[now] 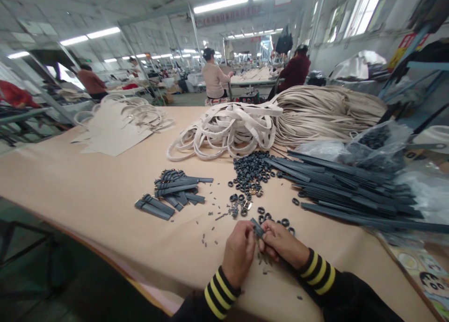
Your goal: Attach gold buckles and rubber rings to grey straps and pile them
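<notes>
Both hands meet near the front of the table over a dark grey strap (257, 228). My right hand (282, 241) is closed, pinching the strap between thumb and fingers. At the strap's other side my left hand (239, 249) has its fingertips pressed together; whether a small part sits between them is hidden. Just beyond the hands lie dark strap loops (267, 216) and a gold-coloured buckle (247, 204). Tiny dark offcuts (231, 212) are scattered left of them. A heap of small dark loops (252, 170) spreads farther back.
Short straps with buckles (178, 189) are piled left of centre. Long dark strips (351, 186) lie at right, beside plastic bags (379, 139). Cream straps (231, 130) and a cream sheet stack (114, 130) stand farther back. Several people work beyond the table (87, 182).
</notes>
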Demonstrator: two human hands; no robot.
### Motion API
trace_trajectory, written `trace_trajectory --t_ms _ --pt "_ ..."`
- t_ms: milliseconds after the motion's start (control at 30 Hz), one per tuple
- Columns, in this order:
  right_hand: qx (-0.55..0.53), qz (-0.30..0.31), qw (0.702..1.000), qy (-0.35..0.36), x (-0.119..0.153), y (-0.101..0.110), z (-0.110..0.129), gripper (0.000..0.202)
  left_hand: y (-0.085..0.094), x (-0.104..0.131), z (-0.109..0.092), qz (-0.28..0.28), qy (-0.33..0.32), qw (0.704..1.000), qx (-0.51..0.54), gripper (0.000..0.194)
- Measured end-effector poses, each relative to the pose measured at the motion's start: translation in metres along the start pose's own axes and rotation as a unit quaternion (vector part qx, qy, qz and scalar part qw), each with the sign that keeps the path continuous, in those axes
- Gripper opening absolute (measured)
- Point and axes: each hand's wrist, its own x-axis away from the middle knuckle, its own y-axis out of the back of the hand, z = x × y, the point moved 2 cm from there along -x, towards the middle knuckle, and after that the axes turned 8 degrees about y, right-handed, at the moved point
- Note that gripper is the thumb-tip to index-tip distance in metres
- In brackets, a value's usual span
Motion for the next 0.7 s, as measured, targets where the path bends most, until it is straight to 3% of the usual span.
trace_trajectory --t_ms 67,133,233,333,433,567,700 --pt "-0.002 -0.05 0.999 -0.007 0.0 0.008 0.008 0.017 0.005 -0.013 0.0 -0.044 -0.024 0.997 -0.051 0.026" --pt "-0.013 -0.094 0.995 -0.003 0.001 0.018 0.014 0.022 0.005 -0.028 -0.003 -0.046 -0.06 0.991 -0.114 0.029" --pt "-0.038 -0.131 0.991 0.015 0.001 0.029 0.017 0.03 -0.007 -0.05 -0.008 0.037 -0.094 0.978 -0.182 0.02" --pt "-0.061 -0.139 0.988 0.026 0.001 0.033 0.017 0.032 -0.02 -0.065 -0.01 0.109 -0.08 0.969 -0.207 0.016" --pt "-0.064 -0.135 0.988 0.035 0.0 0.034 0.015 0.032 -0.026 -0.074 -0.008 0.149 -0.061 0.972 -0.171 0.013" --pt "-0.05 -0.13 0.989 0.05 -0.002 0.035 0.013 0.032 -0.021 -0.078 -0.003 0.157 -0.055 0.977 -0.134 0.009" --pt "-0.03 -0.125 0.991 0.049 -0.003 0.034 0.012 0.03 -0.012 -0.074 0.001 0.145 0.044 0.988 0.041 0.018"
